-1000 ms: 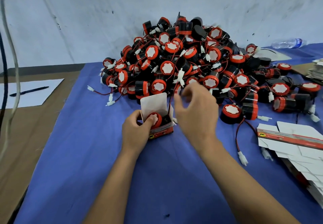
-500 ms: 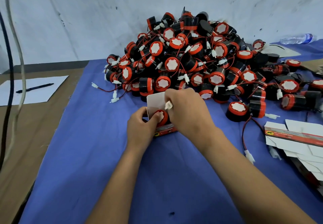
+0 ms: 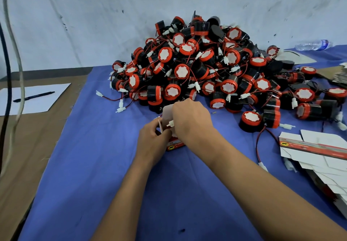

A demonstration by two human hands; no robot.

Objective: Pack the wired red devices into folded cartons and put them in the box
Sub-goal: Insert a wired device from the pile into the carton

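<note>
Left hand: the left hand (image 3: 152, 140) grips the near-left side of a small red printed cardboard carton (image 3: 173, 146), fingers curled round it and pinching a side flap.
Right hand: the right hand (image 3: 193, 123) lies over the carton's open top, fingers bent down and pinching a small white plastic wire connector (image 3: 170, 123) at the mouth of the carton.
Carton: it stands on the blue cloth table cover (image 3: 105, 165), just in front of the heap, its white lid flap (image 3: 167, 113) upright behind the fingers; what is inside is hidden by the hands.
Devices: a large heap of round black-and-red wired devices (image 3: 206, 68) with white faces is piled against the grey wall (image 3: 93, 15), well within reach beyond the hands.
Flat cartons: a stack of unfolded white-and-red carton blanks (image 3: 319, 152) lies at the right edge of the cloth.
Elsewhere: a black pen (image 3: 33, 96) rests on a white paper sheet (image 3: 37, 98) at far left; a clear plastic bottle (image 3: 312, 44) lies at the far right by the wall.
</note>
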